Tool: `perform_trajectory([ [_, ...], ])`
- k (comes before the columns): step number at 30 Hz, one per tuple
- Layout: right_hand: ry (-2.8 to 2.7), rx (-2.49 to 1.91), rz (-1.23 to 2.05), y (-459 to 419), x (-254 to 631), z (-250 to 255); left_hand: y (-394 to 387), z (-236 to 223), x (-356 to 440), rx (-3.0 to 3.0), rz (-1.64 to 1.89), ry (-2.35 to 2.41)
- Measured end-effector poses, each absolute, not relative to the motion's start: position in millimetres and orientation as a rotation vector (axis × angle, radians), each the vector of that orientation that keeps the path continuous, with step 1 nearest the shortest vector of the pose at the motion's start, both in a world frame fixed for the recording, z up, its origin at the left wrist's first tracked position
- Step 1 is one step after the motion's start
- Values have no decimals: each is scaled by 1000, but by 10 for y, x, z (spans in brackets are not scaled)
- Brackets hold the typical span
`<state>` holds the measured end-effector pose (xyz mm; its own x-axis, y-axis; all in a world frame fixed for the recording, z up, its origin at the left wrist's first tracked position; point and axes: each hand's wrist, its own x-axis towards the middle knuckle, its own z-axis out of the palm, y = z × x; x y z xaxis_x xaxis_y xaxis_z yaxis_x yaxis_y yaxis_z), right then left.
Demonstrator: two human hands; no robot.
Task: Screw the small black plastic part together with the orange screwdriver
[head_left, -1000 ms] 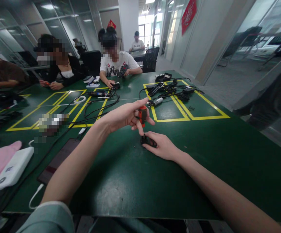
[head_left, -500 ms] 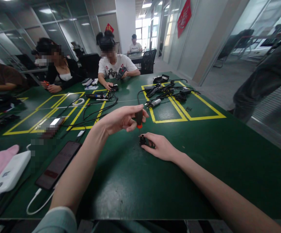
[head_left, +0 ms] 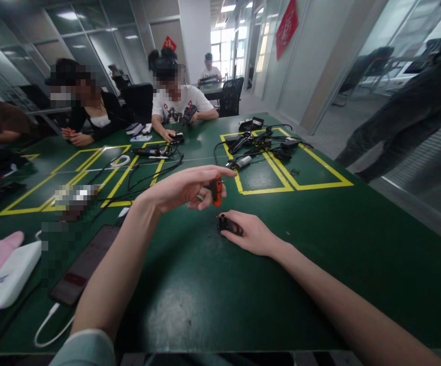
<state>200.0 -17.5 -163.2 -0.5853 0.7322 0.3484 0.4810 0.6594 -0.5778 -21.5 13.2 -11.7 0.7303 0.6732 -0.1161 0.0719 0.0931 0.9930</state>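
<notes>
My left hand [head_left: 190, 190] is closed around a screwdriver [head_left: 217, 192] with a black and orange handle. One finger stretches out across the top of the handle, and the others curl at its side. The screwdriver stands upright, its thin shaft pointing down at a small black part [head_left: 223, 222] with a round raised post. Whether the tip sits in a screw is too small to tell. My right hand [head_left: 256, 235] pinches that black part against the green table [head_left: 281, 305], fingers behind it and thumb in front.
Black cables and tools [head_left: 247, 145] lie inside yellow tape outlines ahead, with small screws [head_left: 295, 172] beside them. To my left are a phone [head_left: 85, 264] and a white power bank [head_left: 9, 279]. Several people sit around the table; another person's legs [head_left: 380, 127] show at right.
The fingers of my left hand have shifted on the screwdriver, showing more orange on its handle. My right hand keeps its hold on the black part. The standing person's legs have moved leftward.
</notes>
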Motion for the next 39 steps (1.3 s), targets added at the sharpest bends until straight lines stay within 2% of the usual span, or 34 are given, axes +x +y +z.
perform_trajectory([
  [39, -2303, -929, 572, -178, 2011, -1631, 152, -173, -234, 1492, 483, 682],
])
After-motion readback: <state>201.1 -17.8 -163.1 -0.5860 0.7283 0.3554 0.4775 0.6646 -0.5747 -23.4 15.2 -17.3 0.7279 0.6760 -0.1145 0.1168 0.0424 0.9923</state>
